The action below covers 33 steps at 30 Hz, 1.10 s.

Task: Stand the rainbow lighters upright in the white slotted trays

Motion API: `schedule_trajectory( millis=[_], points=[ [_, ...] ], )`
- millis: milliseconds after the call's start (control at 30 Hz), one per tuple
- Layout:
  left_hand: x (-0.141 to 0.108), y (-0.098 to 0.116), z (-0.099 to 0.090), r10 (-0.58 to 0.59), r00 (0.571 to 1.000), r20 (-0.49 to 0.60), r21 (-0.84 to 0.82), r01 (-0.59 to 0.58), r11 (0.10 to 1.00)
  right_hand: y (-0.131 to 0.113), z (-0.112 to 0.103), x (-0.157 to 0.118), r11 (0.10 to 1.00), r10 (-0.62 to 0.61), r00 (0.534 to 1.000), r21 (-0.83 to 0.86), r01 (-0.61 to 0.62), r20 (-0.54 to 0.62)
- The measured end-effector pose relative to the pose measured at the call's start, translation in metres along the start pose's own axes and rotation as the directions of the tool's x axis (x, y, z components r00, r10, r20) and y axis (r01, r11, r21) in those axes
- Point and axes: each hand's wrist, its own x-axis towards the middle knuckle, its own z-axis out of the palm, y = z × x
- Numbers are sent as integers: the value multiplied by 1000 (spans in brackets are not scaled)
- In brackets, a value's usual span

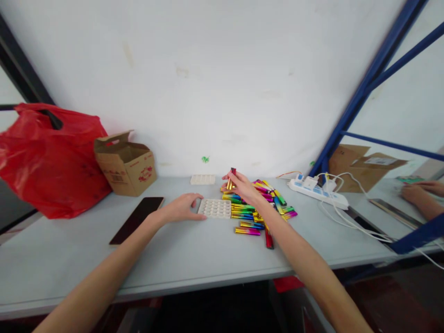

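A white tray (214,208) with rows of rounded holes lies flat on the table. My left hand (183,207) grips its left end, thumb at the near corner and fingers at the far one. Above the tray's far right corner, my right hand (241,186) pinches a shiny lighter (230,179), red at the top and gold below, held nearly upright. It may hold more than one; the fingers hide part of this. Just right of the tray spreads a loose pile of metallic lighters (248,225) in gold, blue, green, purple and red.
A second white tray (203,179) lies near the wall. On the left are a dark tablet-like slab (138,219), an opened cardboard box (130,169) and a red plastic bag (52,162). A power strip (319,193) with cables sits right, by a blue frame. Another person's hands (421,194) show beyond.
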Motion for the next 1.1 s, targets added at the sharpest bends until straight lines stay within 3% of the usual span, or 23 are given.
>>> schedule_trajectory(
  millis=[133,233,400,733,933,1033,1100],
  points=[
    [-5,-2,8,27,999,-34,-11,-27,1000,11,4,-8,999,51,997,-18,-50,53],
    [-8,2,10,34,998,-48,-3,-35,999,15,5,-18,986,90,996,-139,-93,-27],
    [-14,11,12,55,997,-61,-7,-56,998,15,12,-30,887,-109,989,-459,52,-98],
    [-18,8,7,87,995,-41,-46,-89,995,15,21,-33,713,-331,926,-691,118,-183],
    [-19,5,3,79,997,-20,-52,-80,995,16,21,-35,716,-326,943,-668,202,-65],
    [-18,2,5,72,997,-24,-74,-74,995,17,25,-36,743,-259,962,-618,258,89],
    [-17,1,6,70,997,-25,-90,-72,993,18,28,-36,691,-249,947,-648,320,201]
  ],
)
